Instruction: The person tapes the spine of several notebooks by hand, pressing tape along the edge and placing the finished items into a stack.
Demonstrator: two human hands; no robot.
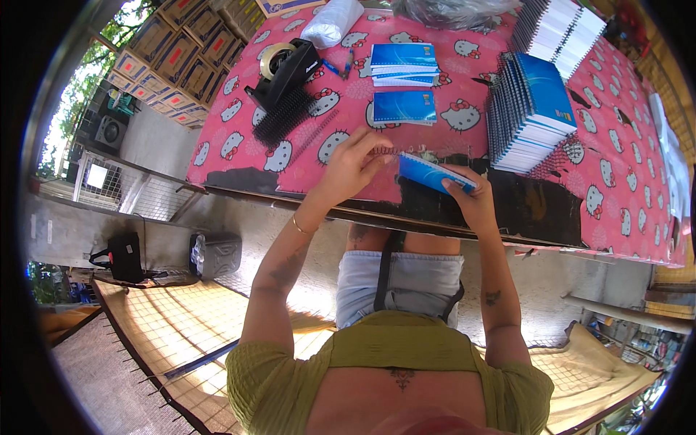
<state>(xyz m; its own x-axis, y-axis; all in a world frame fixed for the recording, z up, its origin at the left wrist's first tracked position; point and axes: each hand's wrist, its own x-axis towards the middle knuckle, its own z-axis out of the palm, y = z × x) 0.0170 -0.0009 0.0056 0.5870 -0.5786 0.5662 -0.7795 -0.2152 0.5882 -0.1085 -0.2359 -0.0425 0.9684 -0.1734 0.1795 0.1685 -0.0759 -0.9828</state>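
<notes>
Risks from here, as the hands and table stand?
- The thin coil at the left hand's fingertips might bend or snag against the blue booklet.
- The right hand holds that booklet near the front edge of the table; a slip could send it to the floor.
- A bump might topple the tall notebook stack to the right.
</notes>
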